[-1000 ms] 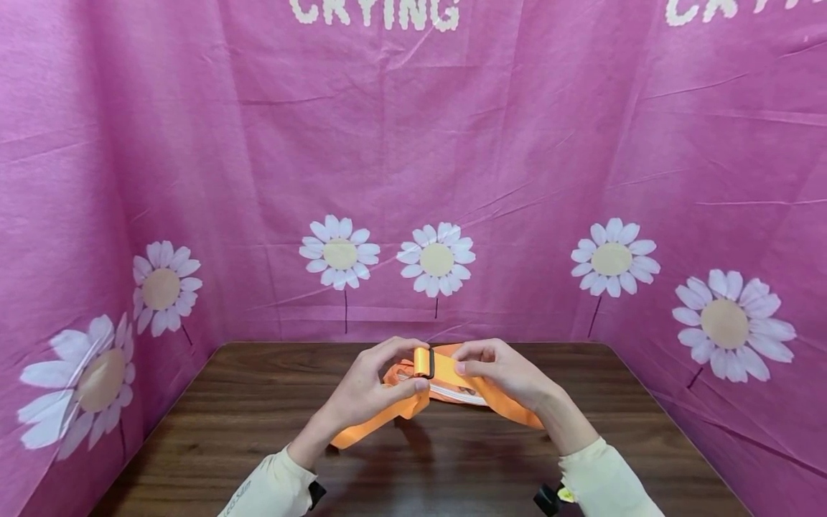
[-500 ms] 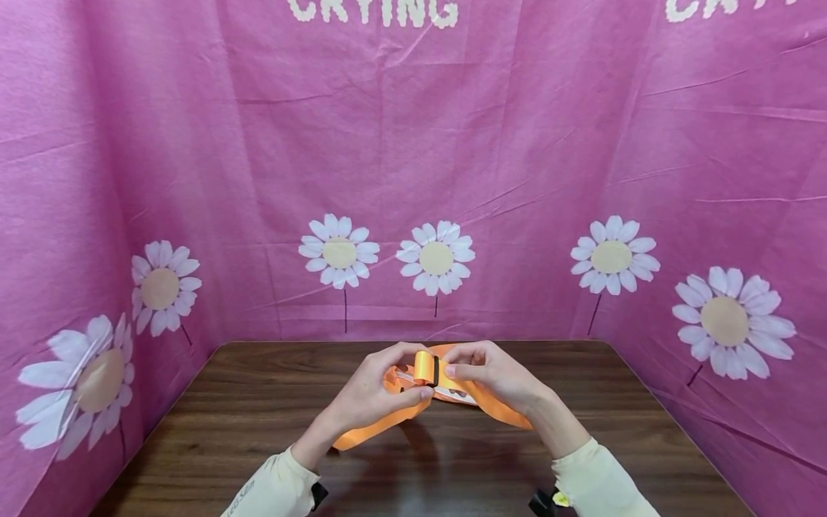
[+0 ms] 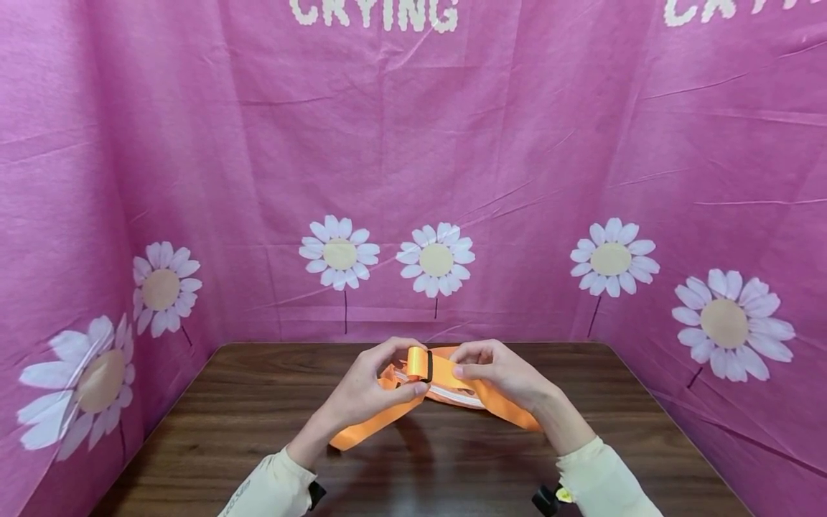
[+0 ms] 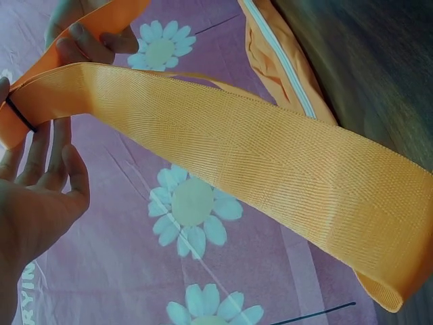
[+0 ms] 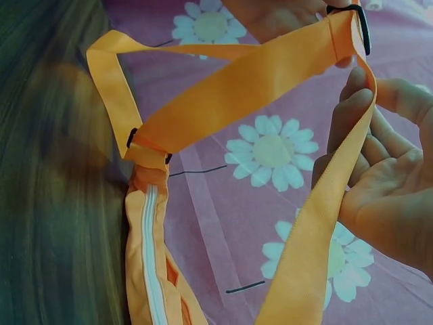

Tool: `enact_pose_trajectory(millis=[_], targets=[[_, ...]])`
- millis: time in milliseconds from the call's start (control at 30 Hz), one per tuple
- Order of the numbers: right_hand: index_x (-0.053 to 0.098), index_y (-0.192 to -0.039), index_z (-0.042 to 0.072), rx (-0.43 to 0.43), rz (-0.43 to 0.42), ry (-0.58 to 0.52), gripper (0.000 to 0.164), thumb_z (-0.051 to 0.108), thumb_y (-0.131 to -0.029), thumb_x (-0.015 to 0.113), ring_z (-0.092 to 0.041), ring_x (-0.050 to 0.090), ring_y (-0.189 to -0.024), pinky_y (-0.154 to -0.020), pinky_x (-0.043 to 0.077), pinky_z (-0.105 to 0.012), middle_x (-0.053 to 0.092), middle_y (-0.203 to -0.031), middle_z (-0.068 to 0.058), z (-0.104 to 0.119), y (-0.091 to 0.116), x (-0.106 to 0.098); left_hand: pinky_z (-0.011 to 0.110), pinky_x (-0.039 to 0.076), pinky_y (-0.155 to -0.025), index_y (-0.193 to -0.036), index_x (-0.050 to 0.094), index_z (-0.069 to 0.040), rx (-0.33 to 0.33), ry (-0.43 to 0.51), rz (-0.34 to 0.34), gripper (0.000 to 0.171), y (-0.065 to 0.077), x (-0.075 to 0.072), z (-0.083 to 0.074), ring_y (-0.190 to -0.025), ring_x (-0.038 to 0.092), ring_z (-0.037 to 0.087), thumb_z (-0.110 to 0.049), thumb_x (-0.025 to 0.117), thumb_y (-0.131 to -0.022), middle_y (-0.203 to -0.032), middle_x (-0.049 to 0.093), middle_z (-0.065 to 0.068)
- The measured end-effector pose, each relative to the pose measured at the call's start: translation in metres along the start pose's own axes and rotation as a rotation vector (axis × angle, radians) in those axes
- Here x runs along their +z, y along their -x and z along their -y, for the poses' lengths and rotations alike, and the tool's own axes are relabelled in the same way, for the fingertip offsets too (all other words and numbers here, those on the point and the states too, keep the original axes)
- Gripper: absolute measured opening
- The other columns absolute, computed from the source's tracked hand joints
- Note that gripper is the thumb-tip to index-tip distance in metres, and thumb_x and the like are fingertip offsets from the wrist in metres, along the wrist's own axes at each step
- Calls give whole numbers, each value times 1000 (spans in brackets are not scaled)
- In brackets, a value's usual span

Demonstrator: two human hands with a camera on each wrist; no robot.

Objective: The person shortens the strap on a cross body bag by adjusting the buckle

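A flat orange strap [image 3: 444, 372] passes through a black slide buckle [image 3: 429, 366], raised above the table in the head view. My left hand [image 3: 362, 388] pinches the buckle's end, fingers at its top and thumb at its lower edge. A loop of strap bulges out left of the buckle, between thumb and fingers. On the other side my right hand [image 3: 507, 373] pinches the strap between thumb and fingers, a little apart from the buckle. Behind hangs an orange bag [image 5: 135, 230] with a white zipper [image 5: 150, 250]. A second black buckle [image 5: 132, 138] joins strap and bag.
A dark wooden table [image 3: 271, 380] lies beneath the hands. Pink cloth [image 3: 517, 143] printed with daisies encloses its back and both sides. Lengths of strap droop below each hand, and the bag sits just beyond them.
My right hand moved left to the buckle, then back right along the strap. The loop left of the buckle is bigger than a second ago. My left hand keeps its hold.
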State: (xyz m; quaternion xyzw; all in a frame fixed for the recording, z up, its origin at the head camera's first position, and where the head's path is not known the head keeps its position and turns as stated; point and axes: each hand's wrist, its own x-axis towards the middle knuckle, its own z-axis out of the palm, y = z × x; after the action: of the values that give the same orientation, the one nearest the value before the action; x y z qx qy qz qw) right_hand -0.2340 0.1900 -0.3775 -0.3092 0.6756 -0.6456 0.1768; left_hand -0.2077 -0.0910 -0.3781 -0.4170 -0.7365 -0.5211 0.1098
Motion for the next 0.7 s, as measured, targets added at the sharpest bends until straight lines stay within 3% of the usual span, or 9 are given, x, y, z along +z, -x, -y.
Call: enact_pose_trajectory(millis=[200,400,700], targets=[[73,-110,0,0,0,-22,17,9,-96,69,-15,47,-71,-63,42,-24,56,-77,0,2,-1,9,38,53,-84,-129,61,-24,-14,-17,25,48,1,5,1,-98,62,18,-28,85,-87,-109,67,-8],[72,-111,-2,-7,27,-25,18,9,-97,67,-15,50,-75,-66,44,-25,60,-82,-2,3,-2,12,37,55,-81,-130,61,-23,-1,-8,46,49,1,7,1,-96,63,18,-28,85,-87,-107,66,-8],[73,-109,1,68,-9,110,19,15,-96,71,-20,54,-85,-77,48,-33,59,-87,-5,0,2,-3,37,55,-82,-129,61,-22,20,-1,7,48,0,-1,0,-96,64,19,-24,85,-87,-112,67,-5]])
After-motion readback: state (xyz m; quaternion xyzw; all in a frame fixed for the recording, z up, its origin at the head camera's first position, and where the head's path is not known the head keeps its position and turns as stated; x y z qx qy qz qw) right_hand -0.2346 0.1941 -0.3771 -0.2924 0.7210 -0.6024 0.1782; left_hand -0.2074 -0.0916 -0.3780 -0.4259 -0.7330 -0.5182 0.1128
